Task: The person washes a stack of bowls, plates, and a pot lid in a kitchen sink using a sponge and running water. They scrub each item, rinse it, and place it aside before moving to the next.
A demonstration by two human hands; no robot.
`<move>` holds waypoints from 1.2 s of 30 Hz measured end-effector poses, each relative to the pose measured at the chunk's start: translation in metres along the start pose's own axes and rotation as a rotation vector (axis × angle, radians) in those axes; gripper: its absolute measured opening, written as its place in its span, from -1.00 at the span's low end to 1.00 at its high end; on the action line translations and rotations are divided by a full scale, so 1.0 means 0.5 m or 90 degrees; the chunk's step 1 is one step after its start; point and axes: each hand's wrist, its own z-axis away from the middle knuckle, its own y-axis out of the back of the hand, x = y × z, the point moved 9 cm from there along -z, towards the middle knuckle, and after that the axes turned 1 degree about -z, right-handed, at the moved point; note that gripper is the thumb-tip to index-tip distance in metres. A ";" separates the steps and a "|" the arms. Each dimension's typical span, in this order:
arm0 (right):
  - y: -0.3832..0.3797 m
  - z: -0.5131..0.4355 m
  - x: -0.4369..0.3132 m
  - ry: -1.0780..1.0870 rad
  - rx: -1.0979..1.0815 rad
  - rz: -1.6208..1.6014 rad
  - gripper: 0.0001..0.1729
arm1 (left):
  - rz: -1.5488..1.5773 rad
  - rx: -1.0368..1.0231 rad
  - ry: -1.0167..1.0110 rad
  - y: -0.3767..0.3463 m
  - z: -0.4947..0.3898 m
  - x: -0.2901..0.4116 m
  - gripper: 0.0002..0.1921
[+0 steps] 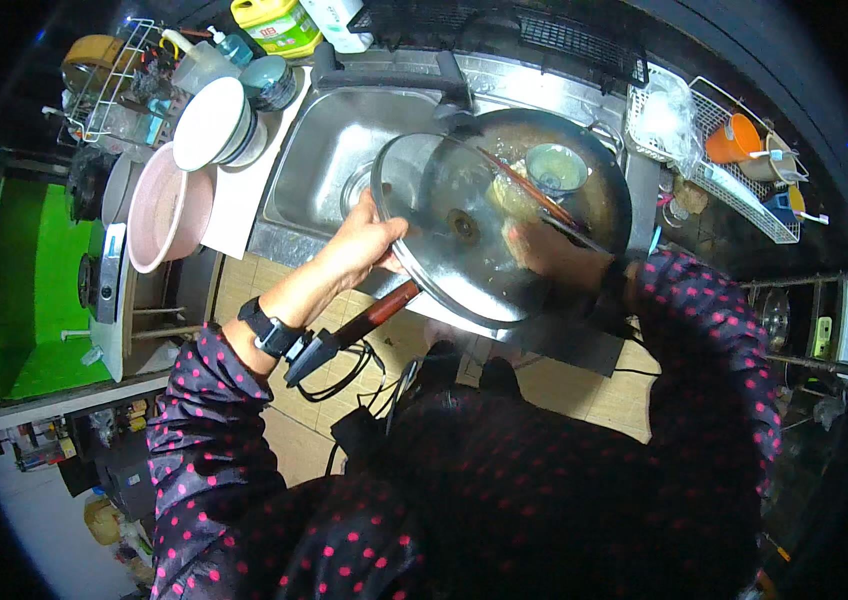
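Note:
My left hand (368,236) grips the metal rim of a round glass lid (439,255), thumb on the near face, and holds it tilted above the sink's front edge. Through the glass, my right hand (563,255) appears dim and blurred behind the lid; whether its fingers hold anything is unclear. Beyond the lid a wok (604,172) rests in the sink area, its brown handle (379,311) pointing towards me. Inside the wok sit a small pale-green bowl (555,166) in water and reddish-brown sticks (525,187), probably chopsticks. Yellowish matter lies beside the bowl, partly hidden.
The steel sink basin (311,150) lies left of the wok, with a dark faucet (394,79) behind. Stacked bowls (210,124) and a pink basin (161,206) crowd the left counter. White baskets (746,191) with an orange cup (733,139) stand right. Cables (349,375) hang below.

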 end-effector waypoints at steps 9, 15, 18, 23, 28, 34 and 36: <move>0.115 -0.033 -0.203 0.416 0.420 -0.192 -0.39 | -0.019 0.037 -0.063 0.003 0.017 -0.016 -0.34; 0.022 -0.019 -0.063 0.231 0.159 -0.096 -0.56 | 0.060 0.035 -0.076 -0.023 0.038 -0.050 -0.35; 0.076 -0.120 0.017 -0.062 0.266 0.052 -0.57 | 0.075 0.053 -0.106 -0.061 0.072 -0.067 -0.39; 0.197 -0.185 -0.136 0.123 0.416 -0.137 -0.46 | 0.084 0.082 -0.013 -0.013 0.054 -0.070 -0.32; 0.187 -0.062 -0.324 0.394 0.379 -0.194 -0.52 | 0.143 0.025 0.020 0.048 -0.036 -0.038 -0.21; 0.030 0.159 -0.299 0.490 0.040 -0.159 -0.53 | 0.142 0.048 0.027 0.066 -0.065 -0.022 -0.28; -0.003 0.188 -0.272 0.452 -0.002 -0.066 -0.49 | 0.103 0.024 0.012 0.060 -0.070 -0.014 -0.41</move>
